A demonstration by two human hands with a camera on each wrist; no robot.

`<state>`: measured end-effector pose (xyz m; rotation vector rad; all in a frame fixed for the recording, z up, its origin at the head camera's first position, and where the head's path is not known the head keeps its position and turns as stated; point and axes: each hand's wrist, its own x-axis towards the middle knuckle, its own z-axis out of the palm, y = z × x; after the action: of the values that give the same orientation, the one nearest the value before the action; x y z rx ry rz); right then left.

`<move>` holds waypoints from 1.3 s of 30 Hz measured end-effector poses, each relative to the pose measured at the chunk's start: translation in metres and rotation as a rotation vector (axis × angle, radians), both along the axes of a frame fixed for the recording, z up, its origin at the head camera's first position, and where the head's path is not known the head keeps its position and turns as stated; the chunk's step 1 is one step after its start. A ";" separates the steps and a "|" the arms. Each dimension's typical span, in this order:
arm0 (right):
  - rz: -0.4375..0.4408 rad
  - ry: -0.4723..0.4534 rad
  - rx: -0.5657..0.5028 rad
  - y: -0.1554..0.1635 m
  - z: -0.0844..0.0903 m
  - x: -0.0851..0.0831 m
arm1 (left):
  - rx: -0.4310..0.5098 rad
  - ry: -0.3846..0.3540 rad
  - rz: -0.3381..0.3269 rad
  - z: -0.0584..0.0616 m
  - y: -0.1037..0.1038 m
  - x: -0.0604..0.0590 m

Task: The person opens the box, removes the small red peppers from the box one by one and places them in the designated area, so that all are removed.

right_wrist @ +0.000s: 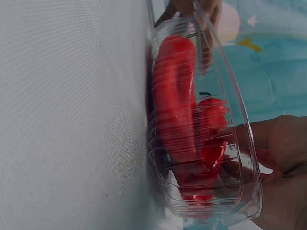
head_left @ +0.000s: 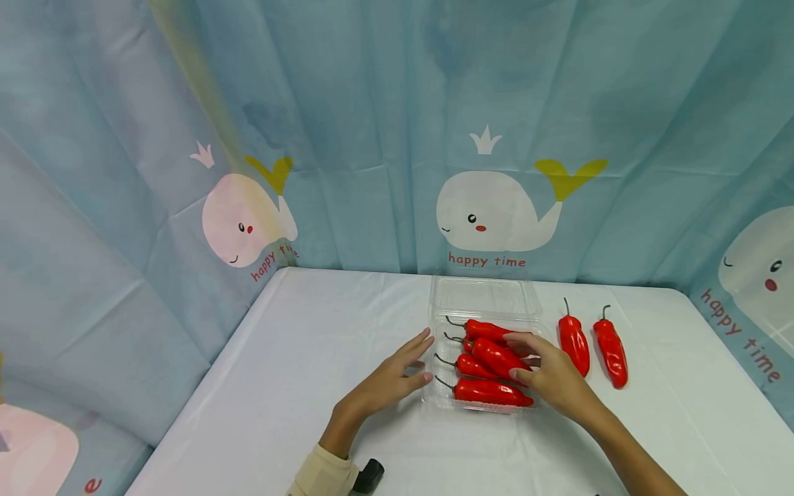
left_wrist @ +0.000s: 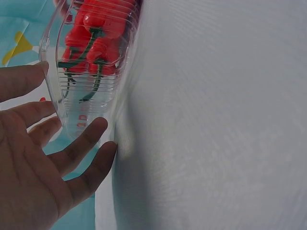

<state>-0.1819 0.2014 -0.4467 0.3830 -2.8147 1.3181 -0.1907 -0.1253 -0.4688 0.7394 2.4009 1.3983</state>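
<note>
Several glossy red chili peppers with dark curved stems lie in a clear plastic clamshell box, its lid folded back behind it. Reaching in from the right, my right hand holds the blunt end of a red chili pepper on top of the others, thumb on the near side and fingers on the far side. At the box's left end is my left hand, fingers spread and fairly straight; its thumb is at the rim. Through the box wall, peppers show in the right wrist view.
Two more red peppers, one nearer the box and one farther right, lie on the white tablecloth. A blue curtain with whale prints hangs behind the table. A black object sits by the left sleeve.
</note>
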 end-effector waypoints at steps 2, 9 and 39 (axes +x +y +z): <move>0.002 -0.010 0.001 0.000 0.000 0.000 | -0.001 -0.001 0.000 0.000 0.000 0.000; 0.014 -0.073 0.009 -0.001 0.004 0.003 | -0.001 0.006 -0.003 0.000 0.000 0.000; -0.032 -0.109 -0.046 0.004 0.010 0.011 | -0.012 0.005 0.001 0.001 0.000 0.001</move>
<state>-0.1712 0.2057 -0.4363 0.2712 -2.8583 1.4368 -0.1898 -0.1253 -0.4679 0.7404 2.4117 1.3834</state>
